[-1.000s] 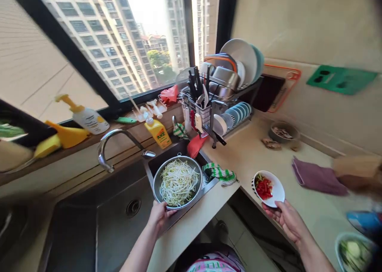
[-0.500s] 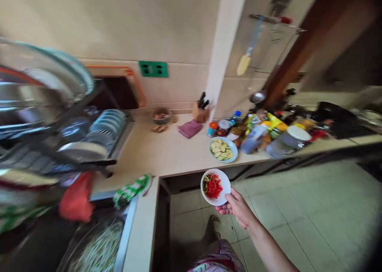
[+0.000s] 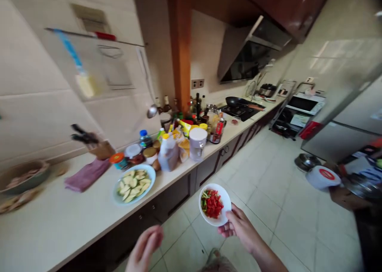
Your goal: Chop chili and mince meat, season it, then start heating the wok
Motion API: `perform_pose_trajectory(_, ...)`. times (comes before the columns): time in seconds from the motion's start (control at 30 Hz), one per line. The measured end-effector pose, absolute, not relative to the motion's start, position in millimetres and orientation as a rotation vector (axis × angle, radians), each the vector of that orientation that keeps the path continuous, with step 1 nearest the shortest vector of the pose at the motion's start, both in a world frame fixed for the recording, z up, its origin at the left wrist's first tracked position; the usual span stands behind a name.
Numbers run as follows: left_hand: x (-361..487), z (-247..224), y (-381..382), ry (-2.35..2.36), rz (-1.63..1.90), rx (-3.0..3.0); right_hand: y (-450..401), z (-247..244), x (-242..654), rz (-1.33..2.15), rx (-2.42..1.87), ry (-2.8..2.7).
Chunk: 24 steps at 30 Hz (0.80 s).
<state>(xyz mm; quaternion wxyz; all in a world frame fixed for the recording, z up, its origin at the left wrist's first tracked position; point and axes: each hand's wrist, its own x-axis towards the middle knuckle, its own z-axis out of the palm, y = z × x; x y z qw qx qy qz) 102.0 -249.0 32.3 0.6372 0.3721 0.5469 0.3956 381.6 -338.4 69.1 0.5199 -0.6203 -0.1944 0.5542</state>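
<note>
My right hand holds a small white plate by its near right rim, thumb on top and fingers beneath. Chopped red pepper lies on it, with some green pieces at the left side. The plate is over the floor, in front of the counter. My left hand has come up at the bottom, left of the plate and apart from it. Motion smears its fingers, and I make out nothing in them. A light blue plate of sliced zucchini stands on the counter beyond.
Jars, a jug and a lidded pitcher crowd the counter. Left of them are a purple cloth, a knife block and a bowl. Farther right, a wok sits on the stove. Pots and a white tub stand on the floor.
The view has swung right, from the sink and dish rack towards the stove and fridge. My left hand has entered the picture. The plate of pepper remains in my right hand.
</note>
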Motion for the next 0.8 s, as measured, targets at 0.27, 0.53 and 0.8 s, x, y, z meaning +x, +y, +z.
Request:
perform_pose_trajectory(0.27, 410.2, 52.0, -211.7, 0.418, 0.158, 0.942, -355.6, 81.2, 551.1, 1.209, -1.542, -0.289)
perform_pose_trajectory(0.53, 563.2, 2.4, -136.3, 0.552, 0.161, 0.778, -282.4, 46.7, 694.5, 1.211, -1.356, -0.307)
perform_pose_trajectory(0.8, 721.7, -34.5, 6.4, 0.869, 0.64, 0.576, -203.4, -75.9, 868.3, 1.256, -1.68, -0.646)
